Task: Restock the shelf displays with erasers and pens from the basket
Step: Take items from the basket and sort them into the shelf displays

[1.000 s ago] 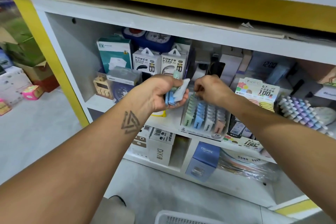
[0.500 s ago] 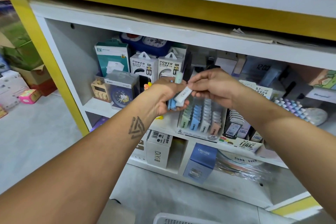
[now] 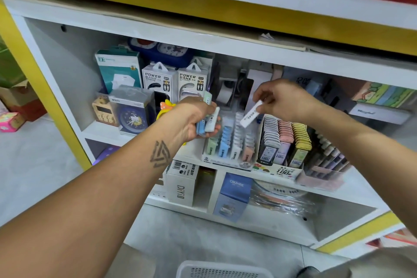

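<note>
One white eraser (image 3: 251,114) is pinched at its top end by the fingers of the right hand (image 3: 283,99), hanging tilted below them just above the eraser display box (image 3: 230,142). The left hand (image 3: 191,119) curls round a small bunch of erasers (image 3: 208,121), blue, white and green, held beside the box's left edge and apart from the right hand. At the bottom edge of the view shows the rim of the white basket (image 3: 221,269).

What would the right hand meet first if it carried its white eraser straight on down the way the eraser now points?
Probably the white column in the eraser display tray: the right hand pinches the white eraser, tilted down-left above it. Depth is unclear.
</note>
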The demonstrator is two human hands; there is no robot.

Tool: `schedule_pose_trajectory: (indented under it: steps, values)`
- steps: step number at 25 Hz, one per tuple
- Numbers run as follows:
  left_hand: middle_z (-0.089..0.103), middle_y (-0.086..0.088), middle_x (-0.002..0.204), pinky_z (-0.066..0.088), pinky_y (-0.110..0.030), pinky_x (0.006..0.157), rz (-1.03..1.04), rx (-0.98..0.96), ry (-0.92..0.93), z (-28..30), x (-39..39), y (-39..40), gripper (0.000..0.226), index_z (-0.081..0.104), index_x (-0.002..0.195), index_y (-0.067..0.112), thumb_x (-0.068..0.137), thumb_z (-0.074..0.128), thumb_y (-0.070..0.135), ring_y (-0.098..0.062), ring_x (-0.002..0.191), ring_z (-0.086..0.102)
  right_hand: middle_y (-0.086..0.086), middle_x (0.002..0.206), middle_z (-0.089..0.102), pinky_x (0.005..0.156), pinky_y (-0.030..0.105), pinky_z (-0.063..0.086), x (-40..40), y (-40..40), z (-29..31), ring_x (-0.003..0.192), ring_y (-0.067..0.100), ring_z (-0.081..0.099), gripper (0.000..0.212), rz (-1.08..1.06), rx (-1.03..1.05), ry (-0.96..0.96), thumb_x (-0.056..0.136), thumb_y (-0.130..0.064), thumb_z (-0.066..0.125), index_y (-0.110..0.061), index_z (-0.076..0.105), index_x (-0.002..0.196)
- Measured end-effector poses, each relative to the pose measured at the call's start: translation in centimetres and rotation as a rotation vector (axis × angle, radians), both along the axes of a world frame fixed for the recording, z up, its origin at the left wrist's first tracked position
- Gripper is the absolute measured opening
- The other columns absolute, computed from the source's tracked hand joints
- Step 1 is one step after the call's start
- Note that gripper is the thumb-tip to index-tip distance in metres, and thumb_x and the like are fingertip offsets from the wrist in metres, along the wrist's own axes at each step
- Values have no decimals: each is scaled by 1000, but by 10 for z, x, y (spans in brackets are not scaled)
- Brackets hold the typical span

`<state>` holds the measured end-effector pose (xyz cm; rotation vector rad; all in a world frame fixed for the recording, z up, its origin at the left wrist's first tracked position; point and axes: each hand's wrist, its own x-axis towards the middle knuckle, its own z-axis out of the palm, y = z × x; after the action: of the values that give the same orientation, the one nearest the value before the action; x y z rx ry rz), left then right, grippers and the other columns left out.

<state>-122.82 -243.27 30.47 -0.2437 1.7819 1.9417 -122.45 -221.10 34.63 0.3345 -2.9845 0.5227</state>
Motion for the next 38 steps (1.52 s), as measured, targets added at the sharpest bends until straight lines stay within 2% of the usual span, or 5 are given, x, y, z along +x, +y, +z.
schedule_pose_trajectory:
  steps: [15,26,29,32,38]
  values:
    - [66,-10,74,55,-30,55,-50,-6,47,-4,2,8,11,56,99,15,102,48,8,-22,54,64,2,91,65,74,35,55,-8,-10,-40,84,24,62,20,160,448,11,85,-3,69,-19,67,97]
    - [70,-14,84,56,-45,63,-78,75,-28,-2,7,2,30,48,126,5,98,49,-5,-31,74,71,3,101,67,64,28,48,-4,-22,-51,85,23,60,18,94,577,-66,89,-10,61,-20,71,101]
    - [71,-18,91,57,-49,72,-83,102,-21,-1,7,0,32,48,127,0,96,53,-6,-29,74,71,-1,97,74,77,35,58,-2,-30,-41,86,19,68,14,-28,44,-74,95,-16,63,-19,75,101]
    - [72,-22,95,59,-50,73,-91,101,10,-1,6,-1,34,51,126,-1,93,57,-7,-32,77,72,8,79,75,56,25,55,1,-44,-25,62,14,66,12,-86,-743,-331,94,-19,68,-11,75,98]
    - [71,-13,72,53,-25,51,-121,240,-57,3,8,-1,13,64,96,-2,96,51,-2,-18,61,69,14,93,75,57,19,51,6,-31,-17,75,13,68,29,57,-937,-518,89,8,63,-1,69,116]
